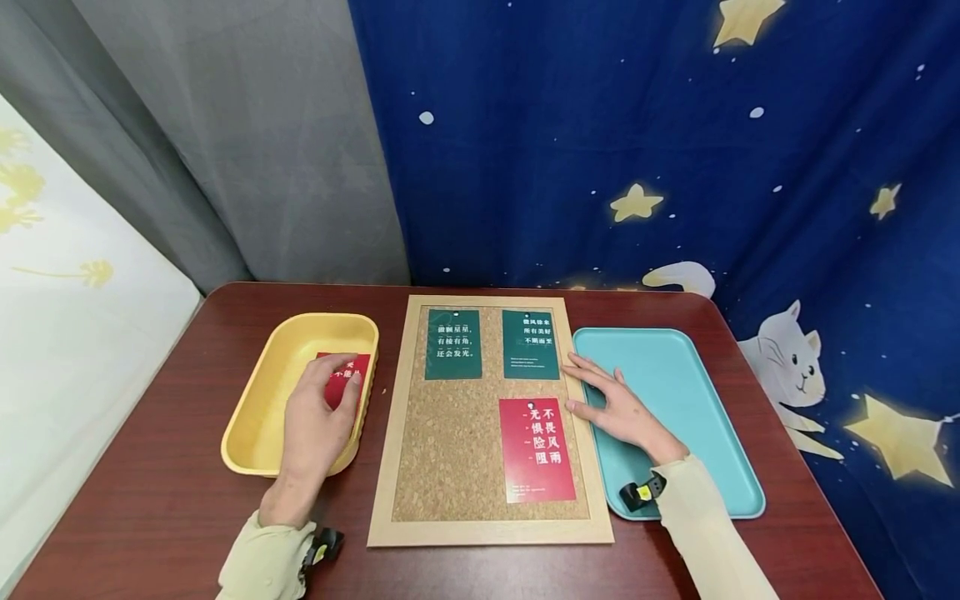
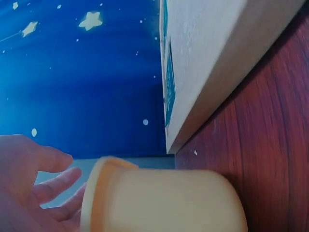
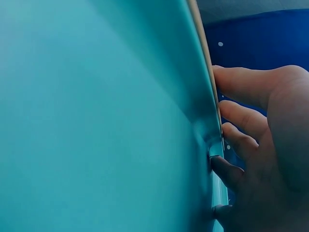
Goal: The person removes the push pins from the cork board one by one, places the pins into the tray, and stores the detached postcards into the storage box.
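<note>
My left hand is over the yellow basket, its fingers and thumb parted above a red card with white characters and partly covering it. In the left wrist view the fingers are loosely bent beside the basket's rim, with no card seen between them. My right hand lies with spread fingers at the right frame of a cork board, fingertips touching the wood. Pinned on the board are two green cards along the top and a red card at the lower right.
A light blue tray stands right of the board, under my right wrist. Everything sits on a dark red wooden table. Behind it hang a grey curtain and a blue star-patterned curtain.
</note>
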Available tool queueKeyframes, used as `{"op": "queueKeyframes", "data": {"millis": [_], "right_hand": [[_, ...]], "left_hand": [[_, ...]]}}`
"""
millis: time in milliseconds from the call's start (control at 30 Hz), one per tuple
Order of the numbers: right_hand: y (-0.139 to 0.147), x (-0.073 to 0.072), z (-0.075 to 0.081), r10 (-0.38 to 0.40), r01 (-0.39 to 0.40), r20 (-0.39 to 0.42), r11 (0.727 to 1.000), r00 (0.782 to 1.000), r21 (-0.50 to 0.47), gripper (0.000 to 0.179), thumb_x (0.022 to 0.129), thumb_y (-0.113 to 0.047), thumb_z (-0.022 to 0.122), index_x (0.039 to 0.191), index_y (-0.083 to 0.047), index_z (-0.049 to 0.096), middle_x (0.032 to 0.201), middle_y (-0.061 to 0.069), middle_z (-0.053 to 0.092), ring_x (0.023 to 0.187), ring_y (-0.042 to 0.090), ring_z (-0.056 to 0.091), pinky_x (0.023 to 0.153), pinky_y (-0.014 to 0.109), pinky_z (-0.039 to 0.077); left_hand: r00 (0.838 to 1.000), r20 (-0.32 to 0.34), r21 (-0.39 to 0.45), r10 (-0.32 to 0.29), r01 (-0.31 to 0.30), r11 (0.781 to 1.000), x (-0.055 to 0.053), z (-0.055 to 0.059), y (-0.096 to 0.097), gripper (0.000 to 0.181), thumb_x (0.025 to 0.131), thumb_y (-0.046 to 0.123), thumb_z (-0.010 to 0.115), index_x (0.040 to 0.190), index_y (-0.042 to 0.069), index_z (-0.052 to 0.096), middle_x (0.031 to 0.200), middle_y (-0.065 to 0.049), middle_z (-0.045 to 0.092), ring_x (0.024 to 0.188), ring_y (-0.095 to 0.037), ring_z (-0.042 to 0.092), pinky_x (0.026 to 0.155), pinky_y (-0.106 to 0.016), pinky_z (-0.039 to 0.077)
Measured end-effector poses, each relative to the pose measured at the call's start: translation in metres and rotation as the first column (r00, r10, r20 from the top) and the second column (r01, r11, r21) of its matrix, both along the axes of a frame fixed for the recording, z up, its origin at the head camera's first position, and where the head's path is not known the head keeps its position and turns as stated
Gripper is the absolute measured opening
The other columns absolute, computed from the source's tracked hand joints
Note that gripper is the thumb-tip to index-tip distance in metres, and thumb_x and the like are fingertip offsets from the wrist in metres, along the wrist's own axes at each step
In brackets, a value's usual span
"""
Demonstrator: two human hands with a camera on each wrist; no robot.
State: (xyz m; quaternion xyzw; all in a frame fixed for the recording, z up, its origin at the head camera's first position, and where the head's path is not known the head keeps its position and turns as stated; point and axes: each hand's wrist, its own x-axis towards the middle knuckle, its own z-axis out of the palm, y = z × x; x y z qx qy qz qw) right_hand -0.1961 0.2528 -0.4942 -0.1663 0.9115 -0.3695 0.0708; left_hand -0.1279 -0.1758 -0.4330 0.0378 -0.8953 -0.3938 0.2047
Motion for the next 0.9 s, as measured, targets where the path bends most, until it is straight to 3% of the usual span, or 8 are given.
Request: {"op": "queueKeyframes", "data": {"millis": [267, 567, 800, 900], "right_hand": [[0.0, 0.0, 0.002, -0.001, 0.001, -0.003, 1.0, 1.0, -0.002, 0.062, 0.096, -0.031, 0.075, 0.153, -0.018, 0.054, 0.171, 0.006, 0.035, 0.161, 0.036, 0.025, 0.127, 0.072, -0.003], [0.0, 0.0, 0.001, 0.001, -0.001, -0.004, 1.0, 1.0, 0.014, 0.062, 0.097, -0.03, 0.075, 0.153, -0.018, 0.054, 0.171, 0.006, 0.035, 0.16, 0.035, 0.026, 0.127, 0.071, -0.002], [-0.001, 0.0, 0.002, 0.004, -0.003, -0.016, 0.999, 1.0, 0.04, 0.062, 0.097, -0.031, 0.075, 0.153, -0.018, 0.054, 0.171, 0.006, 0.035, 0.16, 0.035, 0.027, 0.127, 0.072, 0.0], [-0.002, 0.0, 0.003, 0.006, -0.004, -0.024, 0.999, 1.0, 0.051, 0.062, 0.097, -0.031, 0.075, 0.153, -0.018, 0.053, 0.17, 0.006, 0.035, 0.159, 0.035, 0.028, 0.127, 0.073, 0.002]], "left_hand": [[0.998, -0.033, -0.032, -0.057, 0.056, 0.998, -0.001, -0.004, 0.015, 0.032, 0.098, 0.015, 0.07, 0.129, 0.007, 0.068, 0.132, -0.013, 0.067, 0.125, -0.032, 0.063, 0.11, -0.053, 0.05], [0.993, -0.027, -0.057, -0.117, 0.115, 0.992, 0.002, -0.007, 0.03, 0.033, 0.097, 0.016, 0.074, 0.129, 0.01, 0.068, 0.136, -0.012, 0.065, 0.126, -0.031, 0.062, 0.11, -0.053, 0.052], [0.985, -0.056, -0.076, -0.162, 0.158, 0.985, 0.005, -0.009, 0.039, 0.032, 0.095, 0.014, 0.075, 0.126, 0.008, 0.069, 0.131, -0.01, 0.067, 0.115, -0.029, 0.065, 0.097, -0.049, 0.058], [0.98, -0.069, -0.095, -0.185, 0.178, 0.979, 0.006, -0.01, 0.042, 0.03, 0.095, 0.013, 0.075, 0.124, 0.009, 0.07, 0.13, -0.009, 0.068, 0.116, -0.028, 0.064, 0.098, -0.047, 0.057]]}}
